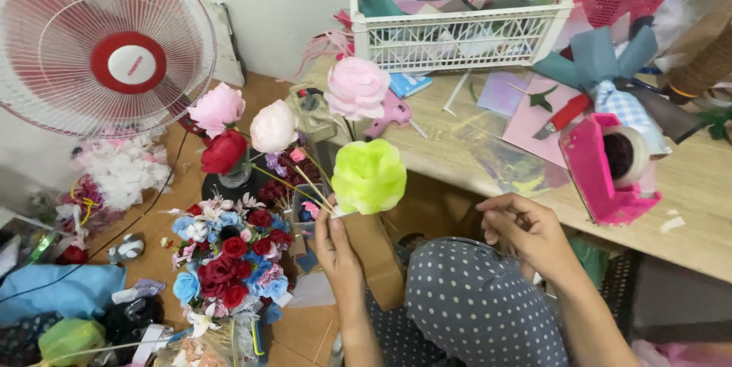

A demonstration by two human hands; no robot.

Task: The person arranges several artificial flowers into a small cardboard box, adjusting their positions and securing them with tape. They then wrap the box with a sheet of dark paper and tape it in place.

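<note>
My left hand (336,245) pinches the base of a bright yellow-green paper flower (369,176) and holds it upright in front of me. My right hand (526,230) hovers beside it with fingers loosely curled and nothing in it, just below the wooden table's edge (488,184). Behind the flower stand several paper flowers on stems: a pink rose (356,87), a cream one (273,127), a pink one (218,107) and a red one (223,152).
A pink tape dispenser (602,176) sits on the table at right, with a red-handled cutter (564,115), a pink glue gun (393,114) and a white crate of paper (457,8). A fan (99,43) stands at left. A mixed bouquet (229,260) lies on the floor.
</note>
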